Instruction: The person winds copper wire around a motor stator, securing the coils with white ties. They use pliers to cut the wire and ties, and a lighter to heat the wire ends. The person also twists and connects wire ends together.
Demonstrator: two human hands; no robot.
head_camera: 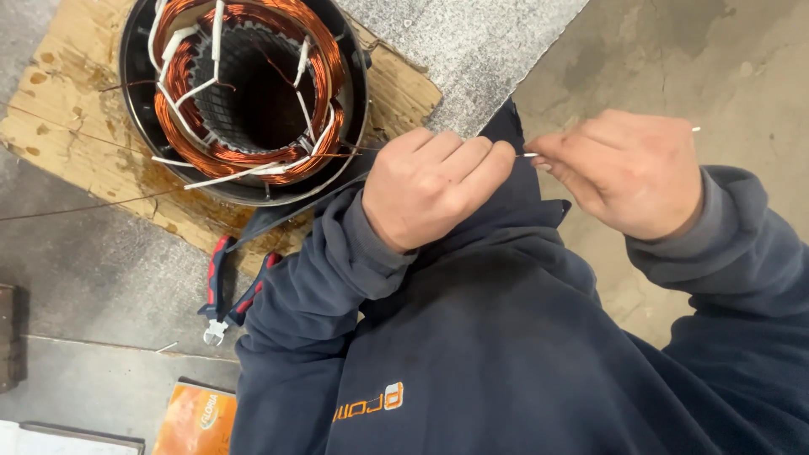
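Observation:
A round motor stator with copper windings and white insulating sleeves stands on a stained wooden board. A thin copper wire runs from the windings to my left hand, which pinches it with fingers closed. Just to the right, my right hand pinches a thin white sleeve whose end meets the wire between the two hands. Its other end pokes out past my knuckles. Both hands hover over my dark blue sweatshirt.
Red-and-black handled cutters lie on the grey surface below the board. An orange packet and a white box edge sit at the bottom left. A dark block is at the left edge. Bare concrete floor shows at the upper right.

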